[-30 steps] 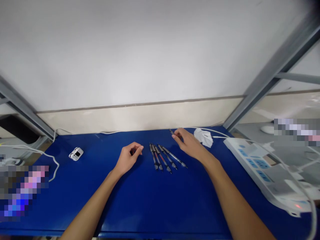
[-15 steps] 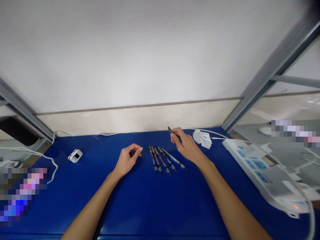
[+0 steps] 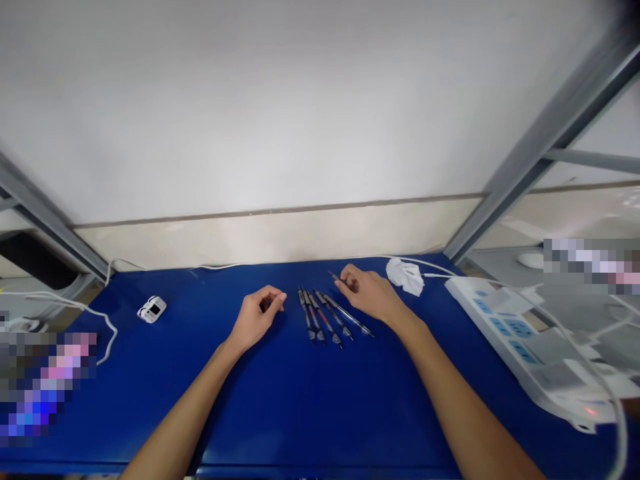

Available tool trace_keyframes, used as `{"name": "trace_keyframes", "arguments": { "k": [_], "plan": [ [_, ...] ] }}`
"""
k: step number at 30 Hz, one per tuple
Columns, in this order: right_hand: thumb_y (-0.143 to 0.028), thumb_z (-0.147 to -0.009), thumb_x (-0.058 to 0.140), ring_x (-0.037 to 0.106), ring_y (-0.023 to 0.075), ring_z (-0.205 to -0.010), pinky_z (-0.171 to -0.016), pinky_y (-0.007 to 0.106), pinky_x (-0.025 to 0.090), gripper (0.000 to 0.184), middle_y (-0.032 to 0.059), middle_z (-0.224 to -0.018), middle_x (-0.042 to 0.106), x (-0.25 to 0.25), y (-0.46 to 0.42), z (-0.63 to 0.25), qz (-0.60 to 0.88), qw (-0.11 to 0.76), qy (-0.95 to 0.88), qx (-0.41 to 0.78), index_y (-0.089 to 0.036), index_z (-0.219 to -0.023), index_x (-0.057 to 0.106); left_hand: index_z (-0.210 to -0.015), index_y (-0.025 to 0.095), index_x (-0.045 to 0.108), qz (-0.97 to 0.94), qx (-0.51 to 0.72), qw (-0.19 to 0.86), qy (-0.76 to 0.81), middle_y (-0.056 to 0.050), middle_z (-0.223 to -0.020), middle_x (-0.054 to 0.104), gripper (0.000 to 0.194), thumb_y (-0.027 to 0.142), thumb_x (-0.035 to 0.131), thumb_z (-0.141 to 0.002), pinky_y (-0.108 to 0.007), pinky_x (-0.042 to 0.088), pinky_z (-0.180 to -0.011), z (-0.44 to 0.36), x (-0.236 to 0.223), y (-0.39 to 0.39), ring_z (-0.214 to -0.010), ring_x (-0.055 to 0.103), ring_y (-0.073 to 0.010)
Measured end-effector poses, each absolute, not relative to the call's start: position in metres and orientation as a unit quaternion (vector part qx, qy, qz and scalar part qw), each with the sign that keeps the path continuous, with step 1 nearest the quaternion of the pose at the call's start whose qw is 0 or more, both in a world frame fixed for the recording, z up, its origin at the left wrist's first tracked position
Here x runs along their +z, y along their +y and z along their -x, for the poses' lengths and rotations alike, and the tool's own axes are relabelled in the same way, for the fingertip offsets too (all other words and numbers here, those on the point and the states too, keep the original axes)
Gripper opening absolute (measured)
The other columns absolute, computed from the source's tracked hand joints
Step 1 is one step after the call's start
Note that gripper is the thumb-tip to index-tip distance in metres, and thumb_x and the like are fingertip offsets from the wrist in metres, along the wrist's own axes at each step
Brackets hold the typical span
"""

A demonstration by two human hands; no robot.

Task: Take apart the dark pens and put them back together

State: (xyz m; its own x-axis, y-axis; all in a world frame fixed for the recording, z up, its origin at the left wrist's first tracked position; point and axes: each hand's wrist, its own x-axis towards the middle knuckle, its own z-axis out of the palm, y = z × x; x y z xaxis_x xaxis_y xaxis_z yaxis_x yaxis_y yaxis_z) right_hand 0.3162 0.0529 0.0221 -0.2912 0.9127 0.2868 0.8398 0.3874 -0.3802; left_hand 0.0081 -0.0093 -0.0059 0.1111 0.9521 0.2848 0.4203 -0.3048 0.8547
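Note:
Between the fingertips of my right hand [image 3: 370, 290] is a dark pen [image 3: 335, 275]. Its tip points toward the wall, low over the blue table, and my fingers hide the rest of it. Several clear-barrelled pens [image 3: 324, 317] lie fanned out side by side just left of and below that hand. One of them shows a reddish part. My left hand [image 3: 257, 313] rests on the table to the left of these pens, its fingers curled and the thumb against the index finger. Whether anything is inside it is hidden.
Crumpled white tissue [image 3: 405, 276] lies beyond my right hand. A white power strip [image 3: 515, 347] with cables takes up the right side of the blue table [image 3: 300, 420]. On the left sits a small white device [image 3: 151, 309]. A wall [image 3: 280, 240] closes off the back.
My right hand has come down with the pen, lower and closer to the table at the top of the lying pens. My left hand has stayed in place.

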Motion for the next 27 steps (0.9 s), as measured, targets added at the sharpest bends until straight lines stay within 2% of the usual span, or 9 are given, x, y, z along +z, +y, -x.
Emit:
{"name": "trace_keyframes", "arguments": {
  "k": [4, 9, 12, 15, 17, 22, 27],
  "plan": [
    [-0.043, -0.095, 0.063, 0.065, 0.0193, -0.065, -0.058, 0.029, 0.034, 0.017, -0.0016, -0.071, 0.070, 0.019, 0.051, -0.314, 0.544, 0.176, -0.816, 0.089, -0.026, -0.094, 0.059, -0.093, 0.021, 0.071, -0.704, 0.420, 0.281, 0.499, 0.000, -0.077, 0.070, 0.036, 0.053, 0.057, -0.103, -0.028, 0.042, -0.066, -0.009, -0.005, -0.012, -0.065, 0.055, -0.0134],
    [-0.046, -0.096, 0.062, 0.066, 0.0210, -0.064, -0.060, 0.031, 0.038, 0.020, -0.0007, -0.067, 0.069, 0.023, 0.045, -0.307, 0.517, 0.170, -0.833, 0.097, -0.026, -0.097, 0.063, -0.103, 0.024, 0.073, -0.758, 0.388, 0.220, 0.476, -0.004, -0.091, 0.074, 0.031, 0.049, 0.055, -0.105, -0.031, 0.046, -0.073, -0.012, -0.003, -0.016, -0.080, 0.063, -0.0178],
    [-0.046, -0.097, 0.061, 0.065, 0.0223, -0.063, -0.061, 0.032, 0.040, 0.020, 0.0002, -0.065, 0.068, 0.025, 0.043, -0.304, 0.502, 0.170, -0.843, 0.090, -0.026, -0.097, 0.064, -0.111, 0.025, 0.072, -0.803, 0.355, 0.181, 0.444, -0.007, -0.100, 0.074, 0.028, 0.047, 0.055, -0.105, -0.037, 0.052, -0.087, -0.016, -0.002, -0.020, -0.094, 0.068, -0.0224],
    [-0.046, -0.097, 0.063, 0.064, 0.0232, -0.061, -0.063, 0.033, 0.041, 0.021, 0.0001, -0.061, 0.066, 0.024, 0.042, -0.301, 0.492, 0.164, -0.850, 0.089, -0.025, -0.099, 0.066, -0.119, 0.026, 0.069, -0.851, 0.304, 0.146, 0.403, -0.008, -0.112, 0.074, 0.028, 0.047, 0.058, -0.104, -0.047, 0.050, -0.106, -0.021, -0.002, -0.025, -0.106, 0.068, -0.0259],
    [-0.046, -0.097, 0.064, 0.064, 0.0233, -0.060, -0.063, 0.033, 0.040, 0.022, -0.0006, -0.060, 0.066, 0.023, 0.040, -0.298, 0.490, 0.163, -0.852, 0.090, -0.025, -0.104, 0.066, -0.127, 0.026, 0.066, -0.869, 0.280, 0.135, 0.385, -0.009, -0.121, 0.072, 0.035, 0.050, 0.062, -0.101, -0.052, 0.047, -0.112, -0.024, -0.002, -0.028, -0.114, 0.067, -0.0281],
    [-0.042, -0.098, 0.063, 0.065, 0.0232, -0.063, -0.064, 0.032, 0.038, 0.024, -0.0017, -0.063, 0.068, 0.018, 0.034, -0.288, 0.478, 0.163, -0.858, 0.094, -0.025, -0.116, 0.064, -0.140, 0.026, 0.060, -0.887, 0.253, 0.120, 0.367, -0.014, -0.137, 0.063, 0.065, 0.067, 0.070, -0.090, -0.057, 0.049, -0.111, -0.030, 0.000, -0.034, -0.124, 0.062, -0.0345],
    [-0.042, -0.101, 0.060, 0.065, 0.0227, -0.062, -0.064, 0.031, 0.037, 0.025, -0.0011, -0.067, 0.071, 0.015, 0.029, -0.279, 0.461, 0.164, -0.868, 0.083, -0.025, -0.118, 0.063, -0.149, 0.027, 0.055, -0.892, 0.258, 0.126, 0.349, -0.016, -0.151, 0.057, 0.079, 0.071, 0.073, -0.085, -0.061, 0.047, -0.117, -0.032, 0.001, -0.036, -0.141, 0.053, -0.0377]
  ]
}}
